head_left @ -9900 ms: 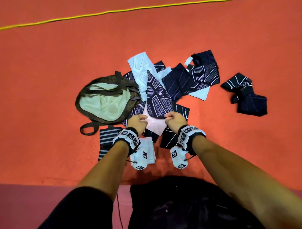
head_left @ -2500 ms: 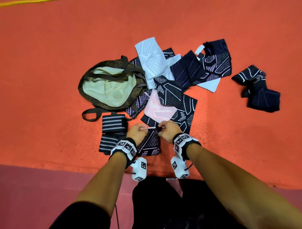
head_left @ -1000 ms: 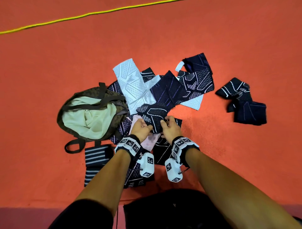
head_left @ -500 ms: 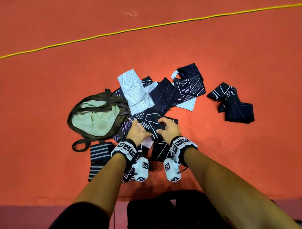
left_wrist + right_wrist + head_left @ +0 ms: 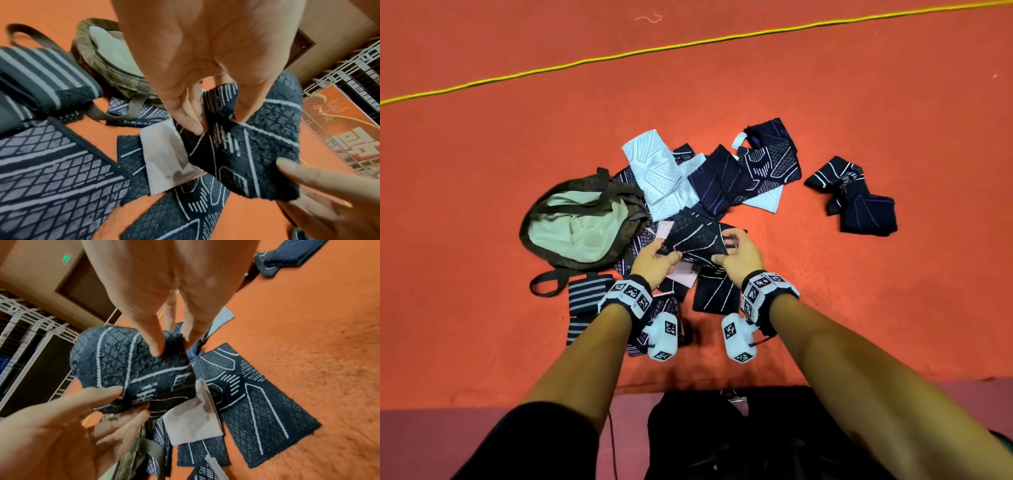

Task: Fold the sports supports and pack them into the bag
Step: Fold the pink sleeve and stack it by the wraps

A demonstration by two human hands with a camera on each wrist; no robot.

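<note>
A dark knit support with white line pattern (image 5: pixel 697 240) hangs lifted between both hands above the pile. My left hand (image 5: pixel 657 258) pinches its left edge (image 5: pixel 218 116); my right hand (image 5: pixel 739 253) pinches its right edge (image 5: pixel 164 350). An open olive bag with pale lining (image 5: pixel 578 226) lies on the orange floor just left of the hands. Under the held piece lie a pale pink support (image 5: pixel 683 270) and more dark patterned supports (image 5: pixel 714 294). White supports (image 5: pixel 657 171) and navy ones (image 5: pixel 726 181) are heaped behind.
Folded grey-striped wraps (image 5: pixel 585 298) lie beside the bag's strap, near my left wrist. Two dark supports (image 5: pixel 856 198) lie apart at the right. A yellow cord (image 5: pixel 688 44) crosses the floor far behind. My dark-clothed legs fill the bottom edge.
Both hands have lifted the dark patterned support off the pile and spread a little apart, stretching it between them. The head view has tilted slightly.
</note>
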